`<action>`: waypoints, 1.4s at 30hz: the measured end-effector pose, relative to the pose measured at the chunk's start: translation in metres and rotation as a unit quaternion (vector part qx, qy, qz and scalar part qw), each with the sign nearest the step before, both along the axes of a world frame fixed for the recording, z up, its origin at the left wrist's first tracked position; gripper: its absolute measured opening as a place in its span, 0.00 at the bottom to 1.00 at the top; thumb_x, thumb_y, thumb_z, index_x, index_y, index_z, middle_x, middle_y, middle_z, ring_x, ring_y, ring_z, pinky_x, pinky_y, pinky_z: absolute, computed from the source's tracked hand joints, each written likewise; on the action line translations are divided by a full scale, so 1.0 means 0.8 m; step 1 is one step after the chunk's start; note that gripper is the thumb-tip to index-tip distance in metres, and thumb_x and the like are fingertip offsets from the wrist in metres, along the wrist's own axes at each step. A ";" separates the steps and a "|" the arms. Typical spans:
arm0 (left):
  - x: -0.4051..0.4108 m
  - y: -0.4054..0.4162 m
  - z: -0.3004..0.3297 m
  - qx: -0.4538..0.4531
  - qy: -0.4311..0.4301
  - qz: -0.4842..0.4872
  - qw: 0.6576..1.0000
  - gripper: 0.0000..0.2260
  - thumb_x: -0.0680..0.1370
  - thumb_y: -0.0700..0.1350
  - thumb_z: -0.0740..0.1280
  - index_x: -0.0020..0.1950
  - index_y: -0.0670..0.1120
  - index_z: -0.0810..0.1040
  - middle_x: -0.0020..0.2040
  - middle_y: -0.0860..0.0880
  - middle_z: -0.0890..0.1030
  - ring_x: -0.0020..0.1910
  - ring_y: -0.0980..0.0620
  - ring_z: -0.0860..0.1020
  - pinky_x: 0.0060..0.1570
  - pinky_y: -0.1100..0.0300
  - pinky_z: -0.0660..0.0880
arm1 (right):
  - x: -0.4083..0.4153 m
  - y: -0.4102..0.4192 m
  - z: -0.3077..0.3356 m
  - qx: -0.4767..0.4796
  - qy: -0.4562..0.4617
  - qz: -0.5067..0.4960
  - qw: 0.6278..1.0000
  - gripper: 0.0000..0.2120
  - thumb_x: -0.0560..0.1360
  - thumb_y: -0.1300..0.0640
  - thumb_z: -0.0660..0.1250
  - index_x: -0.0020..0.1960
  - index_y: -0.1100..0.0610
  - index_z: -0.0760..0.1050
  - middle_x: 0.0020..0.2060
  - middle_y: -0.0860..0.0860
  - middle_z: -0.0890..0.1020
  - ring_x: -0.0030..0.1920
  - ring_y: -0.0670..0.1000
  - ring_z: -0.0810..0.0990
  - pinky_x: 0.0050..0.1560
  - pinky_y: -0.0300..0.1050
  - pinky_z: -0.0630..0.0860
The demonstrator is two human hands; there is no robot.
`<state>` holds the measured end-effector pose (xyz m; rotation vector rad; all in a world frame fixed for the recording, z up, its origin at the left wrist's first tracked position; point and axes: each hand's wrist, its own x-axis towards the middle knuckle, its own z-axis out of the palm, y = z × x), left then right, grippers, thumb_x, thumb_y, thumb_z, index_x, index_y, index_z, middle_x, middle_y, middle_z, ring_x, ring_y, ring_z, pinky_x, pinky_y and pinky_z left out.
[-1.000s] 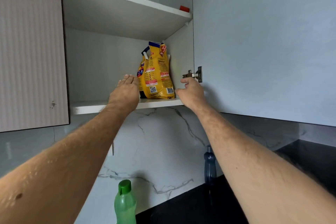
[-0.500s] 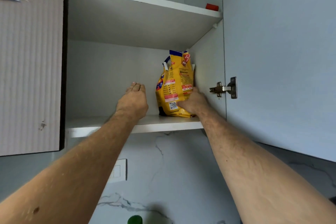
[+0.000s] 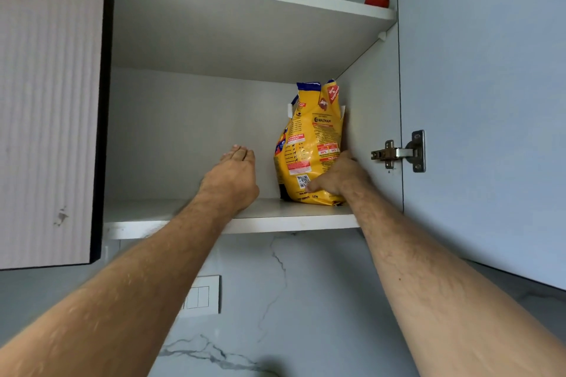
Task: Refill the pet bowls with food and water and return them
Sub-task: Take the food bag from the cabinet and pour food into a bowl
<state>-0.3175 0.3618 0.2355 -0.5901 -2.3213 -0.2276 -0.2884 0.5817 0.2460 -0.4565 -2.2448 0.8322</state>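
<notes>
The tall yellow plastic pet-food bag (image 3: 309, 147) stands upright at the right end of the white lower cupboard shelf (image 3: 171, 214), the right hand (image 3: 338, 176) gripping its lower right side while the flat, straight-fingered left hand (image 3: 231, 180) holds nothing to its left.

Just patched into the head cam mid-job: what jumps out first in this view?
A yellow pet food bag stands upright at the right end of the lower cupboard shelf, against the side wall. The right hand grips its lower right corner; the left hand reaches flat over the shelf beside it, apart from the bag.
</notes>
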 end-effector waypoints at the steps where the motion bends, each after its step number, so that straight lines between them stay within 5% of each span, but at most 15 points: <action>1: 0.001 0.000 0.000 0.003 -0.005 -0.002 1.000 0.33 0.77 0.37 0.59 0.81 0.38 0.50 0.82 0.41 0.52 0.81 0.46 0.49 0.79 0.54 0.47 | 0.002 0.001 -0.002 0.002 0.011 0.002 1.000 0.55 0.58 0.47 0.87 0.75 0.56 0.60 0.67 0.54 0.76 0.67 0.62 0.77 0.58 0.55 0.77; 5: 0.003 0.000 0.000 0.035 -0.023 -0.022 0.999 0.33 0.78 0.37 0.60 0.81 0.38 0.50 0.82 0.41 0.53 0.81 0.46 0.49 0.78 0.56 0.47 | 0.009 0.010 -0.006 -0.022 0.064 0.046 0.997 0.55 0.54 0.51 0.85 0.73 0.55 0.60 0.64 0.53 0.76 0.58 0.58 0.77 0.53 0.51 0.74; 9: 0.004 0.001 0.001 0.045 -0.043 -0.045 0.997 0.33 0.78 0.36 0.59 0.81 0.39 0.50 0.82 0.42 0.52 0.81 0.47 0.49 0.78 0.57 0.47 | 0.014 0.002 -0.005 -0.075 0.105 0.102 0.986 0.74 0.52 0.39 0.88 0.83 0.51 0.44 0.76 0.55 0.69 0.73 0.61 0.72 0.72 0.62 0.72; 13: 0.003 0.000 0.001 0.047 -0.058 -0.056 0.996 0.33 0.78 0.37 0.60 0.81 0.39 0.50 0.82 0.43 0.52 0.81 0.47 0.49 0.78 0.57 0.47 | 0.012 -0.010 -0.005 -0.035 0.129 0.069 0.989 0.81 0.50 0.33 0.86 0.83 0.47 0.33 0.78 0.54 0.70 0.74 0.63 0.72 0.71 0.63 0.71; 15: 0.003 -0.001 0.000 0.054 -0.064 -0.059 0.995 0.34 0.78 0.36 0.60 0.81 0.39 0.50 0.82 0.43 0.52 0.81 0.47 0.49 0.77 0.57 0.47 | 0.011 -0.010 -0.005 -0.047 0.127 0.057 0.989 0.77 0.52 0.38 0.88 0.83 0.50 0.39 0.74 0.54 0.74 0.71 0.62 0.76 0.69 0.62 0.74; 19: 0.005 -0.004 0.002 0.094 -0.088 -0.070 0.989 0.32 0.79 0.37 0.60 0.81 0.39 0.50 0.82 0.42 0.53 0.81 0.46 0.50 0.77 0.57 0.48 | 0.016 -0.001 -0.007 -0.048 0.116 0.056 0.991 0.44 0.56 0.42 0.88 0.68 0.52 0.75 0.59 0.50 0.85 0.57 0.56 0.84 0.61 0.57 0.81; 24: 0.011 -0.006 0.003 0.194 -0.120 -0.101 0.968 0.35 0.81 0.58 0.62 0.82 0.44 0.50 0.82 0.43 0.55 0.79 0.43 0.56 0.76 0.49 0.57 | 0.038 0.003 -0.013 -0.051 0.184 0.096 0.977 0.36 0.56 0.48 0.88 0.61 0.48 0.79 0.52 0.45 0.86 0.51 0.52 0.84 0.55 0.48 0.78; 28: 0.024 -0.010 0.002 0.265 -0.197 -0.206 0.921 0.43 0.75 0.70 0.61 0.82 0.52 0.48 0.82 0.46 0.54 0.79 0.43 0.58 0.74 0.46 0.60 | 0.074 0.004 -0.020 -0.058 0.233 0.124 0.963 0.29 0.57 0.51 0.88 0.53 0.45 0.79 0.45 0.41 0.85 0.46 0.48 0.84 0.53 0.46 0.78; 33: 0.051 -0.013 0.014 0.330 -0.253 -0.353 0.838 0.51 0.65 0.67 0.70 0.82 0.53 0.50 0.80 0.46 0.61 0.76 0.43 0.64 0.69 0.46 0.66 | 0.134 -0.007 -0.020 -0.045 0.274 0.149 0.949 0.29 0.55 0.48 0.89 0.52 0.45 0.80 0.42 0.39 0.85 0.44 0.41 0.84 0.43 0.40 0.78; 38: 0.090 -0.008 0.019 0.374 -0.277 -0.485 0.740 0.41 0.64 0.64 0.75 0.73 0.52 0.68 0.62 0.54 0.81 0.64 0.48 0.78 0.47 0.66 0.78 | 0.190 -0.026 -0.016 -0.057 0.306 0.179 0.933 0.27 0.54 0.49 0.89 0.49 0.46 0.82 0.41 0.38 0.88 0.40 0.42 0.88 0.46 0.46 0.84; 42: 0.130 -0.013 0.011 0.390 -0.285 -0.565 0.669 0.51 0.53 0.71 0.78 0.70 0.48 0.73 0.58 0.49 0.85 0.57 0.47 0.83 0.53 0.54 0.82 | 0.233 -0.049 -0.030 -0.080 0.317 0.222 0.919 0.30 0.51 0.46 0.88 0.51 0.46 0.84 0.45 0.45 0.89 0.45 0.50 0.89 0.53 0.58 0.85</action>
